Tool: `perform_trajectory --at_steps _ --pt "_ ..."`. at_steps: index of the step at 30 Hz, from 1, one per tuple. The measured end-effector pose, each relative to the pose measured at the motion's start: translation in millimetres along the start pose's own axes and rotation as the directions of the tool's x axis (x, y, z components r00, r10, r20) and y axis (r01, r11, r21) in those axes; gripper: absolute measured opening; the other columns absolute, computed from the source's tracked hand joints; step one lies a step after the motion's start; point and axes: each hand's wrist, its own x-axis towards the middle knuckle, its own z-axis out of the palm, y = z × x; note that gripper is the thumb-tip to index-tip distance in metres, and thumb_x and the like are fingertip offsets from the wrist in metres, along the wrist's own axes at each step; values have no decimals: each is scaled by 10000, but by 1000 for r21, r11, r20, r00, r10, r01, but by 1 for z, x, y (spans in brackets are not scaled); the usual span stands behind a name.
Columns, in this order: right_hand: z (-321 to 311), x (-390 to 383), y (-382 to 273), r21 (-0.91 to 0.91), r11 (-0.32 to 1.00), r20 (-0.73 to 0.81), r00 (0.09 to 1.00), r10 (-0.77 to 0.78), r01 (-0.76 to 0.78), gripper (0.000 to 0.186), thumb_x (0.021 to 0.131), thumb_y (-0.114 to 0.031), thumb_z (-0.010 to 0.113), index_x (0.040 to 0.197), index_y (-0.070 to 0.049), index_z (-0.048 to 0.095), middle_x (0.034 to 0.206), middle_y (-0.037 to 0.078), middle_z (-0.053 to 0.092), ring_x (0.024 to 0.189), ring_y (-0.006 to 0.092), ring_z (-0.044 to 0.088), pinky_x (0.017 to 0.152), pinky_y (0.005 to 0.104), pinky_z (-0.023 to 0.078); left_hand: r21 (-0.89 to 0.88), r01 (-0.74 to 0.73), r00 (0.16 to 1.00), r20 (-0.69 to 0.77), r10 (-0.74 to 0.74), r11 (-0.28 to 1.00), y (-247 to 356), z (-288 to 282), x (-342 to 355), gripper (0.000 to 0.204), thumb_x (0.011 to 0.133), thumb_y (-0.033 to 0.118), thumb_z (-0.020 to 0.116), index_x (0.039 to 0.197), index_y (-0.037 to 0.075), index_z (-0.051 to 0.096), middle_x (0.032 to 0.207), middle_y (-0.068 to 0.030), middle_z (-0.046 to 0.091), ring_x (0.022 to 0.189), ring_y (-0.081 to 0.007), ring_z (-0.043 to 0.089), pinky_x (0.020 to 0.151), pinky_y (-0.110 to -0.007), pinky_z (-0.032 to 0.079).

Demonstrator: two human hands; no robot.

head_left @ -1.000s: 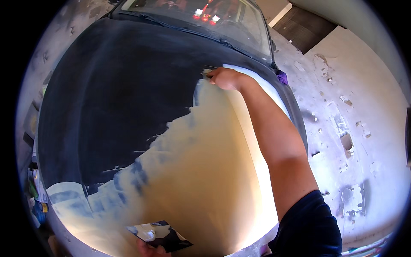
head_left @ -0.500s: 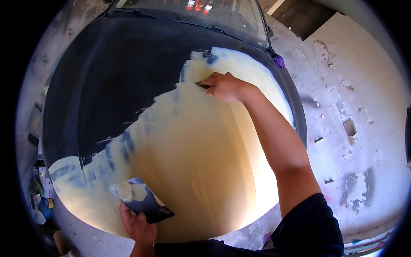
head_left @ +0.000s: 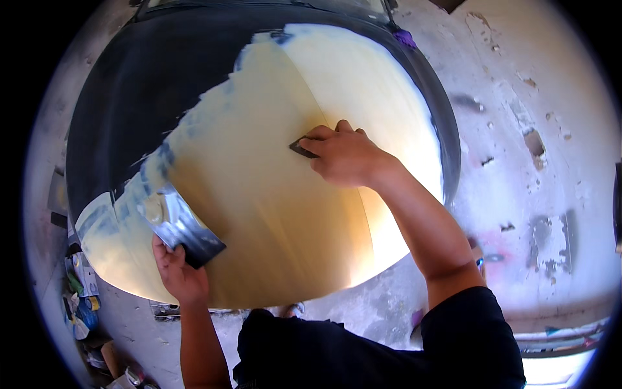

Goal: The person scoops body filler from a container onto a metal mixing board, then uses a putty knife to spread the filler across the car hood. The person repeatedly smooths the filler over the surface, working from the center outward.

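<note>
Below me spreads a car hood [head_left: 152, 78], bare dark at the far left and coated with cream body filler [head_left: 259, 201] over its near and right parts. My right hand [head_left: 350, 157] is closed on a small dark spreader [head_left: 300, 149], its blade at the coated surface, left of a long crease line. In my left hand [head_left: 183, 275], near the hood's front left, is a dark, shiny flat mixing board [head_left: 194, 236], held tilted by its lower edge. A lump of cream filler [head_left: 154, 211] sits at the board's far end. The fingers under the board are hidden.
A purple cloth [head_left: 405, 39] lies by the hood's far right corner, near the windshield [head_left: 272, 4]. Assorted clutter [head_left: 84, 295] stands on the floor at the left. Worn, patchy grey floor [head_left: 512, 168] surrounds the car.
The view has tipped toward me. My right hand has drawn the spreader back from the coating's far left edge, nearer the crease. My left hand still holds the mixing board over the front left.
</note>
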Motion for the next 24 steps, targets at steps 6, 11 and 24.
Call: perform_trajectory --at_steps 6,11,24 --pt "41 -74 -11 -39 999 -81 997 2 -5 445 826 -197 478 1262 -113 496 1251 39 463 1012 327 453 784 462 437 82 19 1000 8 -20 996 2 -1 3 499 828 37 484 1314 1 375 1214 -96 502 1144 -224 468 1013 -384 341" --pt "91 -145 -26 -65 997 -205 979 18 -32 472 747 -152 570 1208 -66 518 1184 65 481 907 327 486 664 452 471 73 54 998 6 -55 996 4 2 5 439 835 55 468 1268 4 420 1224 -101 500 1146 -234 469 1014 -401 337" --pt "203 -255 -64 45 979 -297 933 205 -201 490 741 -170 607 1213 -104 491 1278 72 425 1023 386 434 683 470 419 53 56 996 60 -59 997 5 2 6 434 826 16 418 1259 -2 417 1220 -120 505 1148 -255 471 1015 -406 336"
